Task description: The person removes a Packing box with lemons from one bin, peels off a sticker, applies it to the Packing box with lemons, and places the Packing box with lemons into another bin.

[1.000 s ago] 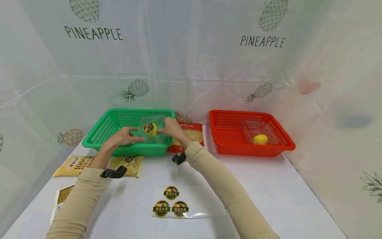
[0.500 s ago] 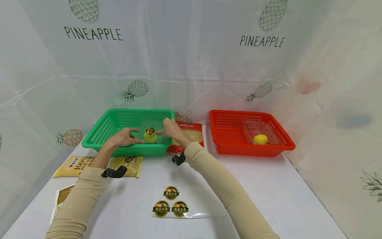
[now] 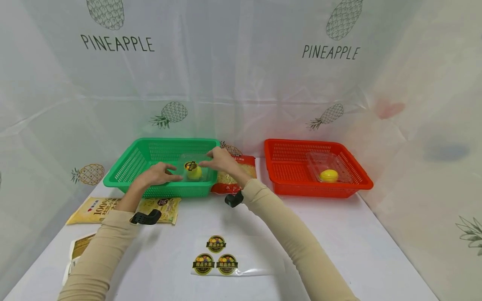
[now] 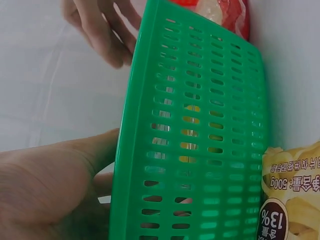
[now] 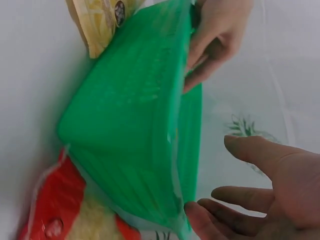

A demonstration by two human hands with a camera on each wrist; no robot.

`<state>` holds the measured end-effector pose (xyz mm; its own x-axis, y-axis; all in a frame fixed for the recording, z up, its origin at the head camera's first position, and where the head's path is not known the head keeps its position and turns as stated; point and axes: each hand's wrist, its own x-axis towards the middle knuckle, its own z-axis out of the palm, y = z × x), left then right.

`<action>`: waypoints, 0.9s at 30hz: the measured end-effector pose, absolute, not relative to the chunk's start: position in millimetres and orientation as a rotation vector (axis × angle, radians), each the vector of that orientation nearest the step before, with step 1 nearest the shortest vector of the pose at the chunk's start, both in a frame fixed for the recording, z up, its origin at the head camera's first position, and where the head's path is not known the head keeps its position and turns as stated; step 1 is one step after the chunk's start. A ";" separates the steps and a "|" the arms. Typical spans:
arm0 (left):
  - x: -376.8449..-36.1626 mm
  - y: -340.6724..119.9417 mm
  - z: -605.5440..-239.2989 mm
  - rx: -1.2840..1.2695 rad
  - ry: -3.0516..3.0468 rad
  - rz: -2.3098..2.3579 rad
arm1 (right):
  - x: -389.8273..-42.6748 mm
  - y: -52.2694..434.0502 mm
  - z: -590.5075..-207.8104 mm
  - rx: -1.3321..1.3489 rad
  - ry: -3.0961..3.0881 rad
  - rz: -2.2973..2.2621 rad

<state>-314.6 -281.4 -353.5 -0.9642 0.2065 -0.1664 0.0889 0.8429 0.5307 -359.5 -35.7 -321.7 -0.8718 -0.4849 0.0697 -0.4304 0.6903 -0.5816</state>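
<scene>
- The clear box (image 3: 193, 169) with a yellow ball (image 3: 194, 172) inside sits in the green basket (image 3: 128, 167), near its front right corner; a round label (image 3: 190, 166) lies on its lid.
- The left hand (image 3: 156, 174) reaches over the basket's front rim, fingers stretched toward the box's left side; its grip looks released, though whether the fingertips touch the box is hard to tell from the head view.
- The right hand (image 3: 222, 160) hangs over the basket's right rim by the box's far right corner, fingers spread and relaxed, its grip released and grasping nothing; the right wrist view shows the open fingers (image 5: 260, 155) apart from the basket wall (image 5: 140, 125).
- The left wrist view shows the basket's slotted wall (image 4: 200, 130) with yellow glimpsed through the slots.
- A red bag (image 3: 235, 171) lies between the green basket and the red basket (image 3: 286, 171), which holds another clear box (image 3: 327, 165) with a yellow ball (image 3: 329, 175).
- On the worktop (image 3: 339, 242), a yellow bag (image 3: 101, 207) lies before the green basket, and a sticker sheet (image 3: 218, 257) lies nearer the person.
</scene>
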 end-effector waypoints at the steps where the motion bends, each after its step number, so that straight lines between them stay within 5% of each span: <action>1: -315.3 -281.7 -353.4 0.224 2.803 0.792 | -360.3 -31.8 -319.6 -0.769 2.802 -0.942; 13: -313.9 -263.3 -338.7 0.310 2.923 0.807 | -373.0 34.1 -320.5 -0.797 2.771 -1.085; 27: -320.3 -187.5 -322.4 0.691 2.924 1.029 | -370.9 157.2 -319.4 -0.626 2.891 -1.100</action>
